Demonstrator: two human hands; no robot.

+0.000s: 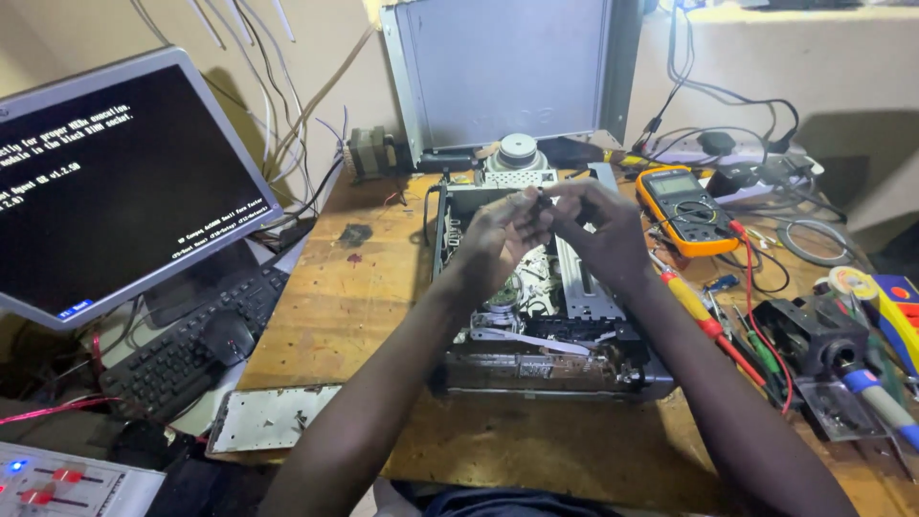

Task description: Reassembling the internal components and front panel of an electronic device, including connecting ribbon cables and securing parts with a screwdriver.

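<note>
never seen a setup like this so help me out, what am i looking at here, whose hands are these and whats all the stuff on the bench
There is one picture, taken by a camera worn on a person's head and looking down at their own bare hands. No robot is involved.

The left hand and right hand meet above an opened electronic device with its cover off, so its boards and metal parts show. Together they pinch something small and dark; it is too small to identify.

The device sits on a wooden table. To the right lie an orange multimeter with red and black leads, and screwdrivers. To the left stand a monitor showing white text on black, a black keyboard and a mouse. A grey metal cover leans against the wall behind.
</note>
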